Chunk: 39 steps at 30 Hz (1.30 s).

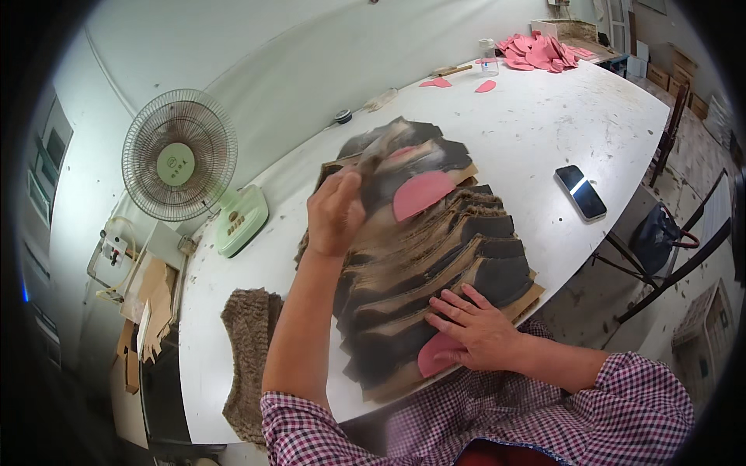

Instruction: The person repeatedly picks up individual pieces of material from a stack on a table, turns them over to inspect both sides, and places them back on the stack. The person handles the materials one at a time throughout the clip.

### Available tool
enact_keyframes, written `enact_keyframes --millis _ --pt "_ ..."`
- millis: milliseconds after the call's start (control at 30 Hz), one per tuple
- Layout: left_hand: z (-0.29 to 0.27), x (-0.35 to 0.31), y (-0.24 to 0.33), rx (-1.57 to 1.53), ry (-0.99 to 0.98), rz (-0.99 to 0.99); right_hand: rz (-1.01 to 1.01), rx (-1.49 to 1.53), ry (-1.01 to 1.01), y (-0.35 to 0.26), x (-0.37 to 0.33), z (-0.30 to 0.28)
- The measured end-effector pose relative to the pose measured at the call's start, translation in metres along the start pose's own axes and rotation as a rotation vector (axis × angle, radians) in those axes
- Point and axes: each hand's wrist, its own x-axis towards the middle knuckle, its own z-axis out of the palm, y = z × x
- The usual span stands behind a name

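Fur pieces [423,260]: overlapped on the surface [544,140] before you. Your left hand [336,213]: closed round a blurred tool [375,158], likely a brush. Your right hand [478,330]: spread over pieces and pink patch [434,360]. Step, seemingly: brushing; next stroke needs pieces steady.

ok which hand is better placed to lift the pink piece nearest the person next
Probably the right hand: it lies open, touching that pink piece at the near end of the layered pieces. The left hand is farther off, seemingly closed around a blurred object.
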Motion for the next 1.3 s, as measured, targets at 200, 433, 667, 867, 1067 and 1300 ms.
enact_keyframes --millis 200,433,667,867,1067,1300 --pt "-0.030 0.058 0.044 -0.102 0.088 -0.183 0.021 0.067 -0.016 0.003 -0.003 0.002" --pt "-0.129 0.122 0.062 -0.053 0.469 -0.412 0.003 0.133 -0.051 0.000 0.000 -0.005" --pt "-0.181 0.097 0.122 -0.494 0.515 -0.793 -0.026 0.514 0.303 0.028 -0.013 -0.016" --pt "-0.160 -0.072 0.188 -0.477 0.185 -1.096 0.506 1.875 0.430 0.066 -0.101 0.025" --pt "-0.111 -0.189 0.190 -0.454 0.219 -1.369 0.776 0.763 0.611 0.053 -0.103 -0.026" --pt "-0.058 -0.168 0.129 -0.380 0.135 -1.295 0.781 0.750 0.511 0.091 -0.047 -0.009"
